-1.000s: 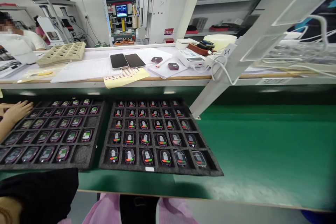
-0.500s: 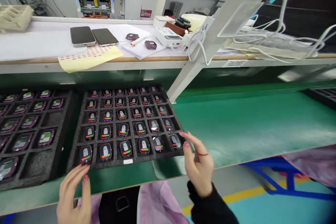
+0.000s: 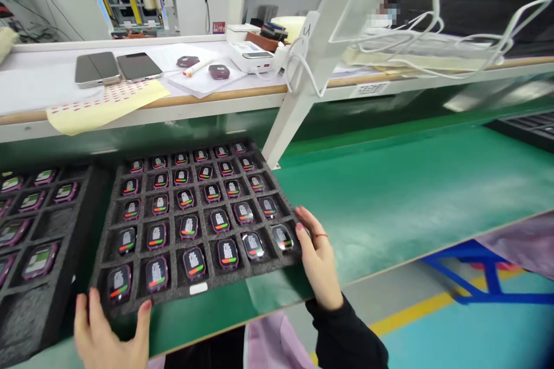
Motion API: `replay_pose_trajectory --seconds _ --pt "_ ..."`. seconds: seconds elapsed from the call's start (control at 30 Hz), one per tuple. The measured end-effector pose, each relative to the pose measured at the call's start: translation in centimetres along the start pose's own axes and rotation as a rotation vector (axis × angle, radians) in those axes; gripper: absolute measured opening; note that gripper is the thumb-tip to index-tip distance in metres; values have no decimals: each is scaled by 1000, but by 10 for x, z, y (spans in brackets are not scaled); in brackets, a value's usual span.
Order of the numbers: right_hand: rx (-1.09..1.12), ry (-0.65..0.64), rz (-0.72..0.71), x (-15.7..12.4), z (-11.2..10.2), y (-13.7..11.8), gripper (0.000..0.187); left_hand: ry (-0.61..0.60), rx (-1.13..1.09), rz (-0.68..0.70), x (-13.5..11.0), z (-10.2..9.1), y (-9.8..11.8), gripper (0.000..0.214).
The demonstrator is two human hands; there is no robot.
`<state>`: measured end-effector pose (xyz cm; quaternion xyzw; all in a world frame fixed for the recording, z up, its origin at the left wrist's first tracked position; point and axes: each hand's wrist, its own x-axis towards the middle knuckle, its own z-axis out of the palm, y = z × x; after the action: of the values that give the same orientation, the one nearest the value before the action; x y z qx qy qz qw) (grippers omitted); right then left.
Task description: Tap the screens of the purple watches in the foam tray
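1. Head view, nearest to us: our left hand gripped the near-left corner of a black foam tray, thumb and forefinger spread along its near edge with the palm below the rim, so we could not tell how tightly it closed.
2. Our right hand, in a dark sleeve, pressed flat against the tray's near-right corner, fingers laid on the spongy edge, clasping it from the side.
3. The tray was a coarse, porous slab cut into a grid of square pockets; each pocket held a small rounded watch body with a purple rim and a glossy face carrying a white label and a red-and-green stripe.
4. It rested on the smooth green belt, at its near edge.
5. Just beside it on the left lay a second foam tray of like make, partly filled.
6. Farther back, a white slanted post rose from the belt, with white cables looped on it.
7. On the raised white shelf beyond lay two flat dark phones, a pale yellow sticker sheet, and two loose purple watch bodies.
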<state>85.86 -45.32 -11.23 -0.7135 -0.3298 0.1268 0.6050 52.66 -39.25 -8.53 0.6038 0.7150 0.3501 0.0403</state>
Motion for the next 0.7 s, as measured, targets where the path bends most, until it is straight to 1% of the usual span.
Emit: replay_pose_trajectory --seconds 0.1,0.2,0.3,0.43,0.57,0.7 --pt "69 -127 92 5 -11 3 62 31 20 -34 -1 0 11 120" --pt "94 -186 144 8 -16 5 63 65 15 7 -1 0 14 116" --pt "77 -178 142 8 -16 6 63 71 24 36 -1 1 12 106" --pt "23 -166 89 8 -15 9 60 76 4 52 -2 1 9 93" --pt "8 -146 81 8 -15 9 61 58 -11 6 -3 1 6 93" --pt "24 -146 103 6 -14 8 63 59 -2 24 -3 1 2 91"
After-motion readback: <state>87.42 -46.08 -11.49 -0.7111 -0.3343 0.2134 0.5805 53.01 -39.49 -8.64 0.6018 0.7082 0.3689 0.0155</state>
